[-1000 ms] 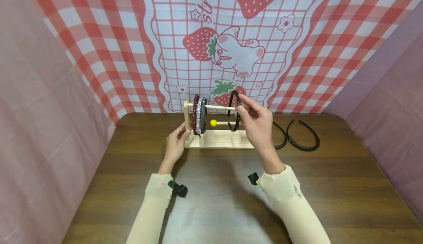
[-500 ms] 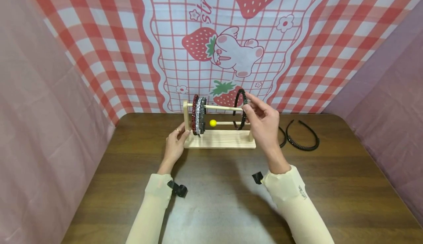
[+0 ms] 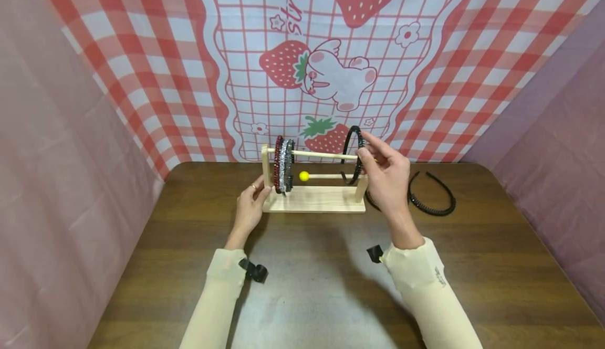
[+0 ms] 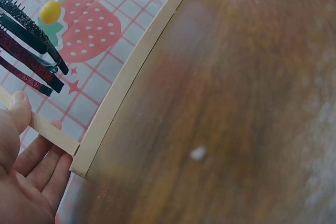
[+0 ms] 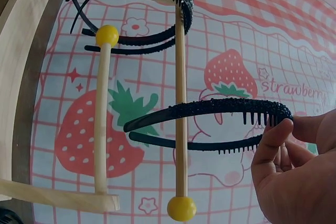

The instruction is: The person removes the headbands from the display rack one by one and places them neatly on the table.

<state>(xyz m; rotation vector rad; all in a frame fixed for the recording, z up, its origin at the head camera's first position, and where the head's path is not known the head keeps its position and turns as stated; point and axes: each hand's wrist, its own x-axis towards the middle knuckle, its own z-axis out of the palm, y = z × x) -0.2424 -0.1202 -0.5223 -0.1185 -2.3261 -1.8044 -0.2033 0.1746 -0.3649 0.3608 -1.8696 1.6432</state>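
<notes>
A wooden rack (image 3: 314, 200) with two rods stands on the table. My left hand (image 3: 250, 207) grips its left upright; in the left wrist view the thumb and fingers (image 4: 39, 166) lie on either side of that upright. Red, silver and dark headbands (image 3: 285, 165) hang together at the upper rod's left end. My right hand (image 3: 388, 178) pinches a black toothed headband (image 3: 352, 155) near the upper rod's right end. The right wrist view shows this black headband (image 5: 210, 106) around the rod (image 5: 181, 77), its open ends pointing away from the hand (image 5: 299, 166), short of the yellow ball (image 5: 181, 209).
A black headband (image 3: 434, 212) lies on the table (image 3: 302, 296) to the right, and part of another (image 3: 372, 200) shows behind the right hand. The lower rod ends in a yellow ball (image 3: 304, 176). A strawberry-print cloth (image 3: 340, 76) hangs behind.
My right hand has moved right along the upper rod with the black headband, toward the rod's right end. My left hand has stayed on the rack's left upright.
</notes>
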